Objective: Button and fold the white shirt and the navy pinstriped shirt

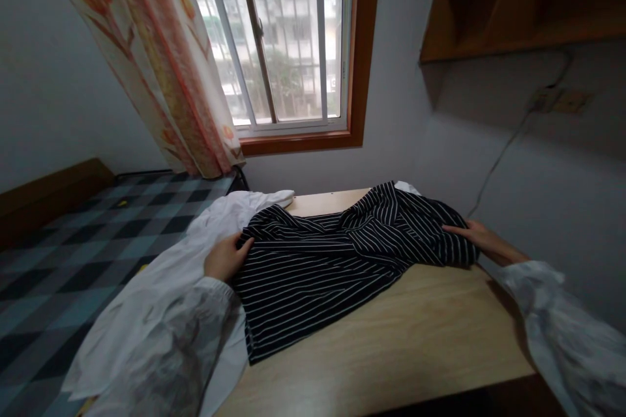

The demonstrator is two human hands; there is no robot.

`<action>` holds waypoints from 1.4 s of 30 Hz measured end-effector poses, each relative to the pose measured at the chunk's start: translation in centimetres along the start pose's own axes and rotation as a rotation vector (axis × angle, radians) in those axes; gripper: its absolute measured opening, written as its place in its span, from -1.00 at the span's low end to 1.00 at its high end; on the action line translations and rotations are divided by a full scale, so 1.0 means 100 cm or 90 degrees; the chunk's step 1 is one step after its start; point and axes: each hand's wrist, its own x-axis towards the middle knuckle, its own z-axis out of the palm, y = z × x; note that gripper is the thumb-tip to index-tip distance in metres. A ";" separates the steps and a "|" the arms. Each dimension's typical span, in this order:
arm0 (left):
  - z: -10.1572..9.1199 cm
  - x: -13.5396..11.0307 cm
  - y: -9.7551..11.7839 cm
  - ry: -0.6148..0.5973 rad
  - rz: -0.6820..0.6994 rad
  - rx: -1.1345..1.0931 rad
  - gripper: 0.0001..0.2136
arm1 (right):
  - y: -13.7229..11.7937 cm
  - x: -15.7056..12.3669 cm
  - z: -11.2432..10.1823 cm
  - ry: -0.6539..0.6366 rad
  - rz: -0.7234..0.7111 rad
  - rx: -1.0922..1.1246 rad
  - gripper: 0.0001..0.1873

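The bed point(59, 273), under a checked sheet, stands left of the table point(386, 332). The window point(288, 45) is in the wall beyond, with a floral curtain point(147, 45) on its left side. A white cloth point(147, 313) covers the table's left side. The striped garment point(308, 280) lies on the table, right of the white cloth, creased along its far part. The left hand point(227, 257) grasps the garment's left edge, thumb on top. The right hand point(489, 242) appears to pinch the right end; its lower fingers are hidden.
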 end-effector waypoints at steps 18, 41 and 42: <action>0.016 0.082 0.061 -0.028 0.350 0.048 -0.41 | -0.082 0.102 0.105 0.015 -0.480 -0.363 -0.40; 0.035 0.190 0.038 -0.054 0.133 -0.121 -0.57 | -0.093 0.190 0.137 0.048 -0.343 -0.278 -0.81; 0.035 0.190 0.040 -0.031 0.106 -0.093 -0.61 | -0.090 0.190 0.138 0.059 -0.334 -0.281 -0.80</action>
